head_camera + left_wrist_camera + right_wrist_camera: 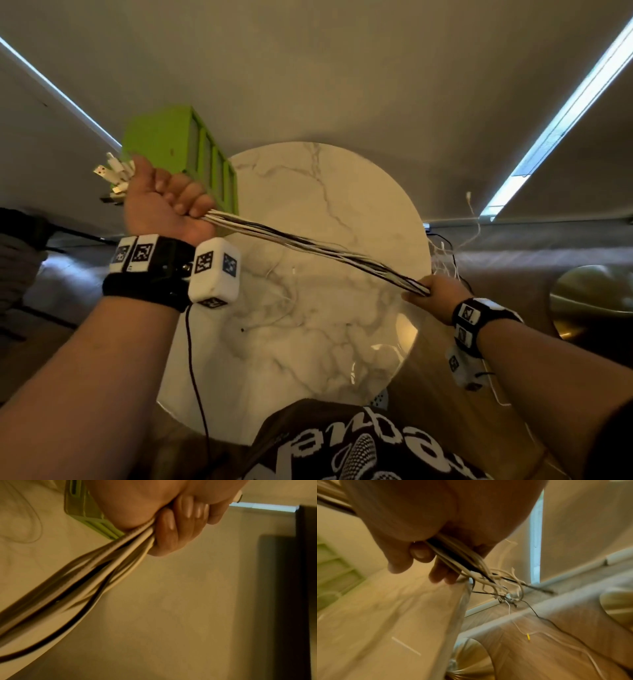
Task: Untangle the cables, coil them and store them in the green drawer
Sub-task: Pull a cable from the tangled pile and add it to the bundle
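Cables [318,247] stretched taut between both fists.
Gripped by left hand [164,202] upper left, right hand [435,294] lower right; running diagonally above desk [342,192].

You've got two hands [164,202] [435,294]; one cable bundle [315,248], strand count unclear; one green drawer unit [181,154]; one tabletop [342,342].

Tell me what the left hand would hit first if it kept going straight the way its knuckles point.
Probably the green drawer unit. The left hand, gripping the cable bundle, points up and away across the marble table, and the unit stands just beyond its fingers. How far beyond is unclear.
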The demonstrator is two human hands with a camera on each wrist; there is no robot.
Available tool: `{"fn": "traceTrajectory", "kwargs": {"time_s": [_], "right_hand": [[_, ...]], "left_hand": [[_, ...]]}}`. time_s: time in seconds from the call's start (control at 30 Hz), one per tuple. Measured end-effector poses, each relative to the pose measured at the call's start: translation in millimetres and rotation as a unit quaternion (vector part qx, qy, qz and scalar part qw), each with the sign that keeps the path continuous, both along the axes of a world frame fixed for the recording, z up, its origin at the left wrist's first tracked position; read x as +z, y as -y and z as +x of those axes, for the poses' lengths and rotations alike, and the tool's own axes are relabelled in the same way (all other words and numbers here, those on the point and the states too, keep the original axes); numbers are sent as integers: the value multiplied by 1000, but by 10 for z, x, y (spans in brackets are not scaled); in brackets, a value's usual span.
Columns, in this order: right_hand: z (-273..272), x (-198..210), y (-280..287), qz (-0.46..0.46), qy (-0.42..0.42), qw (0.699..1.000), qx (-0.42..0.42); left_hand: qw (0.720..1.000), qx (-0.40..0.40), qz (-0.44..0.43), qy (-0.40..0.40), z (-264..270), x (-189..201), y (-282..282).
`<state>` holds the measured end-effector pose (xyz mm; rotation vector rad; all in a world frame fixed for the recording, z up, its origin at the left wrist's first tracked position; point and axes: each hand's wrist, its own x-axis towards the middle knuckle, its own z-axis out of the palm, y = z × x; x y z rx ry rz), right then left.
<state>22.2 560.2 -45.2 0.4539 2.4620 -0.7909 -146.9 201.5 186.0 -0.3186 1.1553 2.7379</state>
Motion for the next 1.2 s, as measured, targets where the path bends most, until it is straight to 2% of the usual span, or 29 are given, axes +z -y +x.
{"fn": "traceTrajectory", "kwargs": {"time_s": [0.17, 0.23, 0.3, 0.37, 0.43, 0.5, 0.53, 0.63, 0.7, 0.77, 0.87, 0.93, 1.0, 1.07, 1.1, 1.13, 1.17, 1.2], "right_hand": [[-203, 37, -92, -5, 23, 1000, 17], [-296, 82, -83, 50, 43, 996, 53], [-398, 134, -13, 134, 80, 980, 128], [-509, 247, 110, 136, 140, 966, 168], [-678, 419, 239, 83, 136, 967, 197], [-830, 727, 418, -27, 35, 982, 181], [-885, 930, 554, -100, -27, 979, 176], [-1030, 1481, 1092, -271, -130, 931, 207], [-1057, 1558, 1444, -347, -109, 904, 224], [-963, 1410, 1696, -386, -41, 898, 208], [-694, 897, 1649, -262, 62, 935, 233], [-599, 590, 1416, -185, 131, 943, 244], [-622, 418, 1157, -67, 88, 970, 218], [-681, 359, 902, 44, -36, 990, 125], [-695, 334, 809, 57, -78, 992, 78], [-705, 301, 750, 54, -83, 993, 64], [-709, 291, 731, 39, -42, 994, 89], [-710, 281, 758, 33, 29, 988, 151]], "left_hand": [[999, 31, -13, -2, 76, 10, 177], [999, 32, -18, -3, 131, -10, 188], [999, 33, -21, -10, 179, 13, 188], [999, 36, -23, -12, 214, 74, 181], [999, 44, -29, -11, 238, 144, 173], [998, 40, -38, -13, 262, 194, 130], [998, 33, -41, -16, 273, 203, 87], [998, 6, -64, -23, 339, 178, -128], [997, -13, -72, -30, 384, 145, -273], [996, -20, -73, -36, 389, 156, -331], [996, -3, -72, -45, 327, 215, -161], [998, 14, -52, -42, 308, 178, 34], [998, 39, -33, -22, 337, 65, 203], [998, 59, -14, 0, 386, -66, 316], [998, 70, 0, 7, 393, -120, 362], [997, 80, 11, 14, 392, -159, 404], [996, 88, 17, 19, 387, -186, 446], [995, 97, 16, 21, 379, -206, 482]]}}
